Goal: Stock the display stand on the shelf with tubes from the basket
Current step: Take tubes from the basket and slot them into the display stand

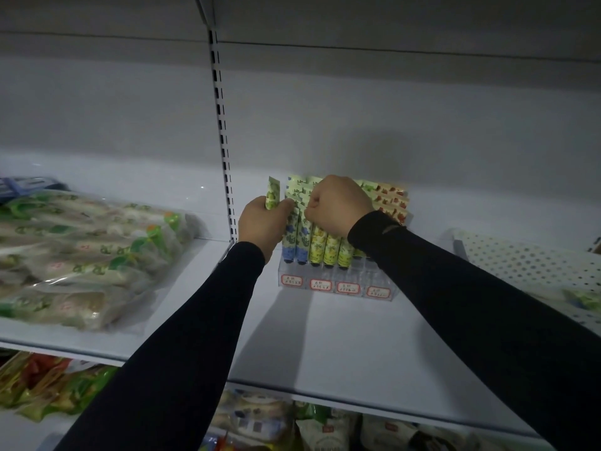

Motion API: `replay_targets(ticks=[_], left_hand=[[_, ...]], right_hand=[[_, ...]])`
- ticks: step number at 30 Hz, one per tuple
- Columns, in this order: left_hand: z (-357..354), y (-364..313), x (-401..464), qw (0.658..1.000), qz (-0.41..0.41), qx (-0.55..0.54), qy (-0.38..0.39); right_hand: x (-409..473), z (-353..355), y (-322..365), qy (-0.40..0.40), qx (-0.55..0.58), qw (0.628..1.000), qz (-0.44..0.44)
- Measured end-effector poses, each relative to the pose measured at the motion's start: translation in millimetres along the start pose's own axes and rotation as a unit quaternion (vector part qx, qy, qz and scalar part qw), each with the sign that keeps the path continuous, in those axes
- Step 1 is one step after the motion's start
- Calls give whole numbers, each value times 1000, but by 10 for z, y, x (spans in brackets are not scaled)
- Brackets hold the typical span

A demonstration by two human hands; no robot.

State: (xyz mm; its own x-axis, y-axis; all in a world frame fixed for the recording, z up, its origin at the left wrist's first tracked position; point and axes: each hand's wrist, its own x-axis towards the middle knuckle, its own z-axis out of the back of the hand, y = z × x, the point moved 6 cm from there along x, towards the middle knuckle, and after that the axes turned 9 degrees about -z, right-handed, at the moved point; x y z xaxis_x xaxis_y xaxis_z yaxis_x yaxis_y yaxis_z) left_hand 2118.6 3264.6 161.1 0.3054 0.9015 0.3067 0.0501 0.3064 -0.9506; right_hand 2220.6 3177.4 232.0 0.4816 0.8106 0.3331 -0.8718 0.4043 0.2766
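Note:
A clear tiered display stand (335, 286) with red-framed labels sits on the white shelf (341, 346). Several tubes stand in it: blue ones (294, 245) at the left, yellow-green ones (331, 249) in the middle, red-patterned ones (392, 203) at the back right. My left hand (261, 222) grips a green tube (272, 193) upright just left of the stand. My right hand (338, 203) is curled into a fist over the stand's back rows, its fingers among the tube tops; what it pinches is hidden. The basket is not in view.
Large clear bags of packaged goods (81, 255) fill the shelf at the left. A slotted upright (224, 151) divides the bays. A white perforated panel (527, 265) lies at the right. Packets fill the shelf below (292, 424).

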Motion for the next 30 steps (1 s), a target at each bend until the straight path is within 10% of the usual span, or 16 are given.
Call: replay_targets(ticks=[30], left_hand=[[37, -81, -128, 999, 28, -11, 16]], right_hand=[[-149, 69, -139, -60, 52, 996, 27]])
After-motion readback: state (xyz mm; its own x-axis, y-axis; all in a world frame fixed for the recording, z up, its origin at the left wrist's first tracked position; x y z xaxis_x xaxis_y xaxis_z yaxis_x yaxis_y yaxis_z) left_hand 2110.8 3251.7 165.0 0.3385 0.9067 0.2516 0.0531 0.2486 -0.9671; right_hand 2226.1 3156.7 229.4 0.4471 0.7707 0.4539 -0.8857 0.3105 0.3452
